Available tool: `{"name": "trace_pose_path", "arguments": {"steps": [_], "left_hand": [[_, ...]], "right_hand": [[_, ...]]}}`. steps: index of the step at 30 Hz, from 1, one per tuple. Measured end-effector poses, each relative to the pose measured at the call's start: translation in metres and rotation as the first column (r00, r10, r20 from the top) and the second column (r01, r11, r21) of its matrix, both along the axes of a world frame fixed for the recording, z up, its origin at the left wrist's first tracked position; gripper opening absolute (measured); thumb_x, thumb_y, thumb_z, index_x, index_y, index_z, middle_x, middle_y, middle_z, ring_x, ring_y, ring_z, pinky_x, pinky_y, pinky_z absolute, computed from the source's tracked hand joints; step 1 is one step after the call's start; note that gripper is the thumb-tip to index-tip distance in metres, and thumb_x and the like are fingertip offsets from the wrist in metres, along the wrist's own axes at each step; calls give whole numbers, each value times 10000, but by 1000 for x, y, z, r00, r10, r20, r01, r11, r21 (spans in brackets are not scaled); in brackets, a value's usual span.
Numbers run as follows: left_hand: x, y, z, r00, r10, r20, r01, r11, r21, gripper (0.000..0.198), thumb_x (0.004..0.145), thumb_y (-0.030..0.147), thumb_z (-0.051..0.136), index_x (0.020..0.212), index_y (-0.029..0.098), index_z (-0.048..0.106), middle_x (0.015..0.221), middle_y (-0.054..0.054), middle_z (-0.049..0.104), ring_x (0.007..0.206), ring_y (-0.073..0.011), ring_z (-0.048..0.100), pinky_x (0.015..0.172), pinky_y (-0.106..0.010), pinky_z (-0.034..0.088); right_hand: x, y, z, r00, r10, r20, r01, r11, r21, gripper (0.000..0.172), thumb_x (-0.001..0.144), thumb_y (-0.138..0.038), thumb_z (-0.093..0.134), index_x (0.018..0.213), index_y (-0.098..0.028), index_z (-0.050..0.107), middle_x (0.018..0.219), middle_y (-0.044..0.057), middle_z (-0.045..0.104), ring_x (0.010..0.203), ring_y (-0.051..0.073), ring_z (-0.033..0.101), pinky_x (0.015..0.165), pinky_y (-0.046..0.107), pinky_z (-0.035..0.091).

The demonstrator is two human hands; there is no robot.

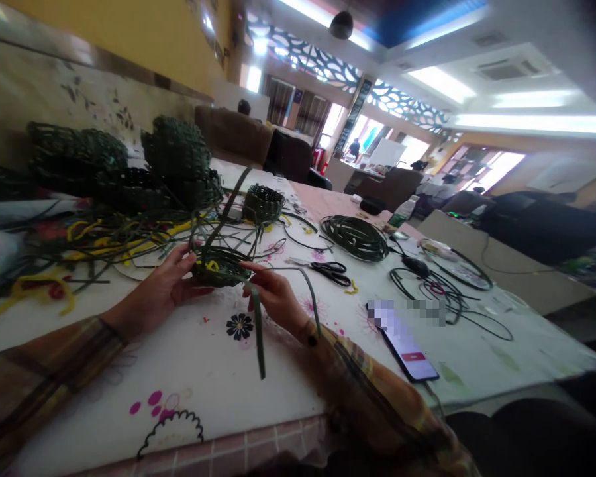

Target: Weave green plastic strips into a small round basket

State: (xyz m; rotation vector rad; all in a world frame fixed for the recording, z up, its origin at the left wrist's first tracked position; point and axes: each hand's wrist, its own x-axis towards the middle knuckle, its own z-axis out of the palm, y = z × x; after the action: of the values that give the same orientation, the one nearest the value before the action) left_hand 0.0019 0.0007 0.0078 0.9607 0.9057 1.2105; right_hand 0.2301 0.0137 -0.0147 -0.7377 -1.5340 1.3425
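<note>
Left hand [169, 285] and right hand [275, 295] grasping a green basket [222, 275].
Yellow strand [209, 266] inside; opening upward, long axis nine-to-three o'clock.

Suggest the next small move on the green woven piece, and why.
Probably guide the loose green strip back toward the rim with the right hand: its end dangles free beside those fingers, while the left hand supports the opposite side of the woven piece.
</note>
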Motion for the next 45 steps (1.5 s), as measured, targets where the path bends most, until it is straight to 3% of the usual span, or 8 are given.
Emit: {"name": "trace_pose_path", "arguments": {"steps": [5, 16, 21, 27, 32, 34, 38, 45], "left_hand": [[2, -2, -1, 999, -50, -2, 50, 999, -10, 553, 869, 424, 683, 1374, 348, 471, 1350, -55, 609, 1006, -198, 700, 840, -346, 620], [-1, 0, -6, 995, -74, -62, 76, 997, 24, 657, 871, 431, 679, 1456, 356, 390, 1284, -49, 661, 1017, -212, 703, 864, -345, 604], [-4, 4, -9, 994, -41, -97, 41, 999, 0, 698, 799, 425, 743, 1423, 379, 434, 1312, -34, 653, 1043, -226, 702, 877, -375, 599], [-2, 1, -6, 990, -8, -141, 5, 1000, -20, 593, 768, 405, 739, 1312, 470, 510, 1389, 45, 612, 1177, -266, 651, 966, -465, 559], [-4, 0, 0, 987, 71, -146, -78, 996, -44, 579, 760, 371, 715, 1297, 466, 521, 1347, 62, 643, 1212, -277, 629, 1064, -520, 495], [-5, 1, -1, 987, 51, -155, -62, 996, -67, 608, 742, 372, 726, 1308, 459, 520, 1339, 54, 650, 1216, -291, 626, 1064, -529, 497], [-3, -2, -3, 983, -83, -162, 69, 994, -88, 669, 713, 373, 767, 1328, 464, 522, 1365, 48, 630, 1229, -320, 616, 1007, -534, 547], [4, -12, 1, 987, -158, -11, 155, 976, -155, 707, 833, 361, 723, 1459, 441, 405, 1386, 2, 621, 1149, -269, 671, 933, -455, 600]], "right_hand": [[-3, -3, -3, 1000, -18, -25, 19, 1000, 19, 206, 794, -289, 685, 974, -190, 666, 638, -62, 601, 507, 68, 571, 485, 188, 507], [-6, -3, -8, 999, -42, -2, 42, 999, 6, 153, 792, -302, 674, 871, -178, 631, 650, -44, 602, 536, 109, 646, 501, 210, 535], [-3, -2, -7, 986, -46, 161, 31, 995, 95, 150, 801, -266, 661, 925, -181, 664, 692, -38, 638, 556, 99, 658, 558, 206, 536], [4, 6, -13, 973, -27, 231, -7, 989, 145, 323, 844, -243, 568, 1152, -214, 663, 737, -34, 652, 551, 82, 638, 565, 213, 533], [8, 15, -13, 977, -187, 99, 182, 982, 52, 193, 855, -333, 607, 995, -201, 593, 683, -42, 622, 568, 101, 638, 540, 214, 542], [8, 16, -9, 981, -184, 63, 189, 979, -82, 315, 815, -377, 681, 1053, -204, 567, 798, -20, 647, 654, 121, 671, 558, 226, 567], [8, 12, -1, 1000, -2, 5, 3, 970, -241, 680, 785, -401, 739, 1382, -264, 444, 979, 4, 653, 765, 133, 678, 601, 247, 607], [1, 4, -3, 997, 20, -78, -37, 973, -227, 659, 792, -411, 741, 1388, -280, 492, 977, -5, 676, 742, 120, 670, 606, 232, 615]]}}
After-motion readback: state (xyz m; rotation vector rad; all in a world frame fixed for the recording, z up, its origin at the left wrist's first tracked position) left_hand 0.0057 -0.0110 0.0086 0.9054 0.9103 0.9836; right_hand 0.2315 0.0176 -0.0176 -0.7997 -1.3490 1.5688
